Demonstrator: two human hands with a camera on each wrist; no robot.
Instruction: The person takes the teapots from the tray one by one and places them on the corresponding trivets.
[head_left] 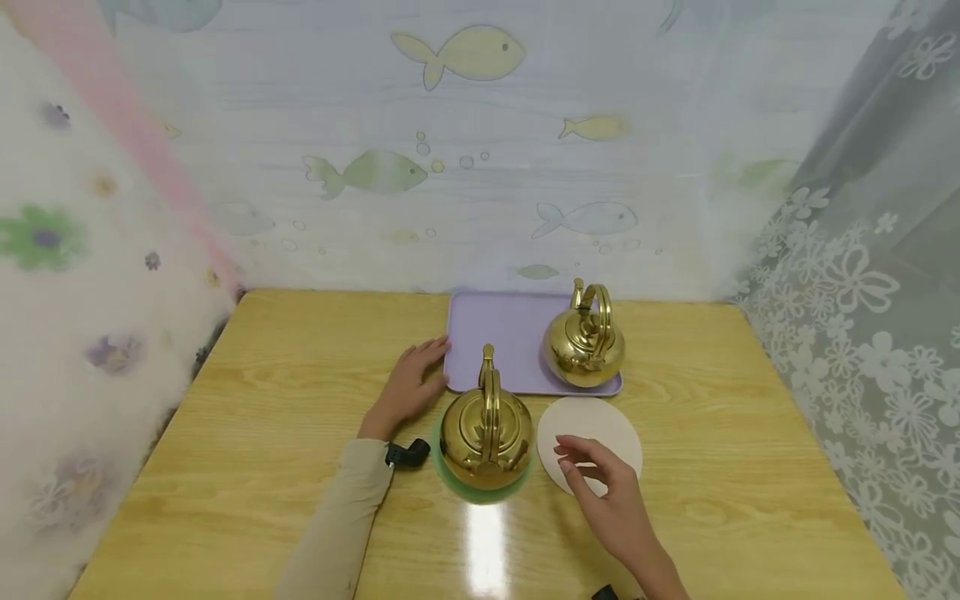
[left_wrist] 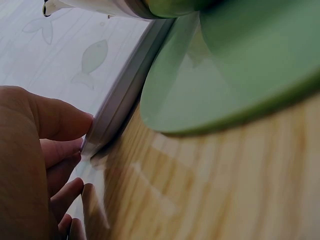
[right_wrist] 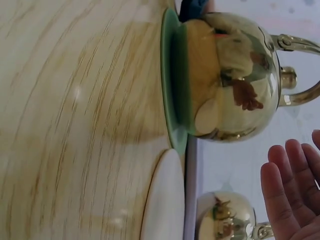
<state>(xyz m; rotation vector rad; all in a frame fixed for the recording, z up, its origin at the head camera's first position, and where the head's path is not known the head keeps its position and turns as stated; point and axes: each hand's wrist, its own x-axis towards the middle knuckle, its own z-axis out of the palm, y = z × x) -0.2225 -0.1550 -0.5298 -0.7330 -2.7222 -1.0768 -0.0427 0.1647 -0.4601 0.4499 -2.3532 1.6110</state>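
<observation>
My left hand (head_left: 408, 387) rests at the left edge of a lilac tray (head_left: 495, 333). In the left wrist view its thumb (left_wrist: 65, 120) and fingertips touch the tray's near corner. A brass-coloured kettle (head_left: 487, 442) stands on a round green mat (head_left: 446, 475), just right of that hand. Above a round white mat (head_left: 622, 425) hovers my right hand (head_left: 603, 492), holding nothing, its fingers loosely bent. A second golden kettle (head_left: 583, 350) sits on the right part of the tray. Both kettles have upright handles, with spouts towards the wall.
The wooden table (head_left: 300, 350) meets a wall with printed fish (head_left: 480, 54) just behind the tray. A flowered curtain (head_left: 885, 367) hangs at the right side, and a flower-patterned cloth (head_left: 112, 350) at the left. The green and white mats lie side by side.
</observation>
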